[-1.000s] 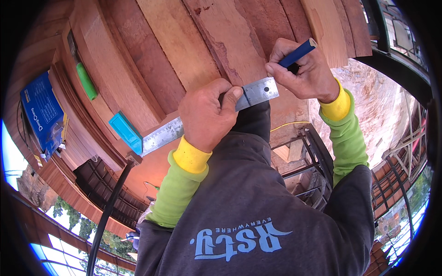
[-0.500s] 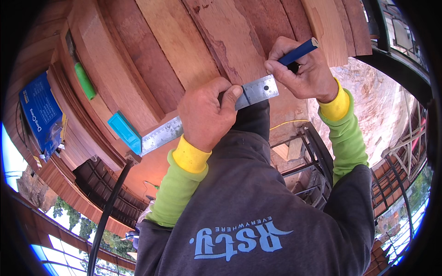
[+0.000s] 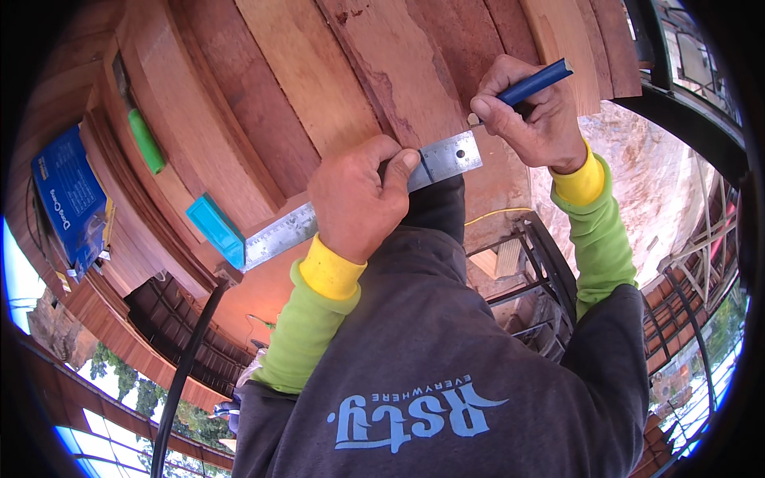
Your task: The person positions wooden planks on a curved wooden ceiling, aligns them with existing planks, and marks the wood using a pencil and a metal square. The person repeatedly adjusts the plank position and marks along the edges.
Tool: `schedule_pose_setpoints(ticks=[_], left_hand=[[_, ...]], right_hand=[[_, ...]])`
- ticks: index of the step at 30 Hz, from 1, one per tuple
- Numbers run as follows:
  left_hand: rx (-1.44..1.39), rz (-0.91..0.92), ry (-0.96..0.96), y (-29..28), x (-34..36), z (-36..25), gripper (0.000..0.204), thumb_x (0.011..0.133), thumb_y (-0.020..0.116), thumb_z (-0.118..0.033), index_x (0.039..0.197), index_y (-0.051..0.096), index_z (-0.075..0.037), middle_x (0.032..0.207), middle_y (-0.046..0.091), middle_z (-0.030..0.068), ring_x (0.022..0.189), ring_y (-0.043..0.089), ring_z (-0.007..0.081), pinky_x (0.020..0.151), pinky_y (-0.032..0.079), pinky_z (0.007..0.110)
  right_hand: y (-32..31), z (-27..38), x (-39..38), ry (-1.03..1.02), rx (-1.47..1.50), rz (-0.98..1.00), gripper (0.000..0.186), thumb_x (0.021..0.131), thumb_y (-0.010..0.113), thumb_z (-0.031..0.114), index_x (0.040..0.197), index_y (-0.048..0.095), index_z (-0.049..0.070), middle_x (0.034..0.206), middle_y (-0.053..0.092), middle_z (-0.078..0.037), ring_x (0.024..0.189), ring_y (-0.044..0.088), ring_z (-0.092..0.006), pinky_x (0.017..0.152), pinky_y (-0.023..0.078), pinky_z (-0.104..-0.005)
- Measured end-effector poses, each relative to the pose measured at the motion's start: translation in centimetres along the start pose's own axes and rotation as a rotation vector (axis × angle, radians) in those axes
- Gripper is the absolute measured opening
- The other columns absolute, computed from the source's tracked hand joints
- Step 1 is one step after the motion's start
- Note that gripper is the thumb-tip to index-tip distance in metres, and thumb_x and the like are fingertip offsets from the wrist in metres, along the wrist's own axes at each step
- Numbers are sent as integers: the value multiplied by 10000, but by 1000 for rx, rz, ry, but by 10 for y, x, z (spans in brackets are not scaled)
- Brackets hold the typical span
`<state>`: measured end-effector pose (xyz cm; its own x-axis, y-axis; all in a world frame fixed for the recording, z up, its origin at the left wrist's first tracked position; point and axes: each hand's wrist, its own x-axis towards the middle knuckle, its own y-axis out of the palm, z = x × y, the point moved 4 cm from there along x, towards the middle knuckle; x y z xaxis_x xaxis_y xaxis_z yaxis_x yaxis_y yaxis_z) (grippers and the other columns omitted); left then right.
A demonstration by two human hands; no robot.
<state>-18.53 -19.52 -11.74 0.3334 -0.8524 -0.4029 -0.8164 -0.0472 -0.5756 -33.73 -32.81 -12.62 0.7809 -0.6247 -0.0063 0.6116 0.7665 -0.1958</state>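
My left hand [image 3: 358, 199] is closed on the metal blade of a try square [image 3: 280, 236], its thumb lying along the top. The square's turquoise stock [image 3: 217, 229] rests by the board edge at the left. Past the thumb, the blade's holed end sticks out to the right, with a dark band across it. In my right hand [image 3: 535, 115] is a thick blue carpenter's pencil [image 3: 535, 83], held tilted. Its tip is at the wood, close to the blade's far corner. Reddish boards [image 3: 311, 72] lie side by side under both hands.
A green-handled tool [image 3: 146, 142] lies on the boards at the left. Beyond it sits a blue box [image 3: 70, 195]. A black metal frame [image 3: 534, 271] stands below the boards at the right, and a dark bar [image 3: 187, 374] rises at the lower left.
My right hand has shifted slightly right and away from me with the pencil, and the pencil's tip now shows. My left hand and the square have stayed in place.
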Motion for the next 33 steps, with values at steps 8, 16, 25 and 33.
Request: schedule_pose_setpoints(ticks=[8, 16, 25, 33], left_hand=[[9, 0, 4, -1, 1, -1, 158, 813, 687, -196, 727, 653, -67, 587, 579, 129, 542, 580, 316, 523, 438, 395], [13, 11, -2, -1, 1, -3, 154, 808, 691, -186, 720, 651, -65, 581, 577, 127, 530, 577, 308, 518, 435, 390], [31, 4, 12, -1, 1, -3, 158, 812, 686, -187, 719, 649, -65, 583, 576, 129, 536, 576, 314, 516, 431, 394], [11, 11, -6, -1, 1, -2, 156, 814, 686, -187, 726, 651, -62, 581, 571, 129, 536, 573, 313, 514, 429, 389]], right_hand=[[2, -1, -1, -19, -54, 49, 158, 847, 644, 104, 739, 557, 27, 599, 496, -32, 547, 496, -123, 516, 382, -267], [3, 1, -1, 9, -95, 49, 148, 826, 650, 98, 736, 558, 26, 578, 513, -54, 519, 529, -169, 503, 407, -288], [2, 3, 0, -20, -143, 34, 161, 824, 647, 109, 725, 548, 29, 563, 531, -66, 511, 566, -206, 492, 416, -304], [4, 4, 1, -8, -117, 45, 152, 823, 641, 95, 724, 545, 33, 560, 523, -65, 510, 558, -213, 491, 412, -306]])
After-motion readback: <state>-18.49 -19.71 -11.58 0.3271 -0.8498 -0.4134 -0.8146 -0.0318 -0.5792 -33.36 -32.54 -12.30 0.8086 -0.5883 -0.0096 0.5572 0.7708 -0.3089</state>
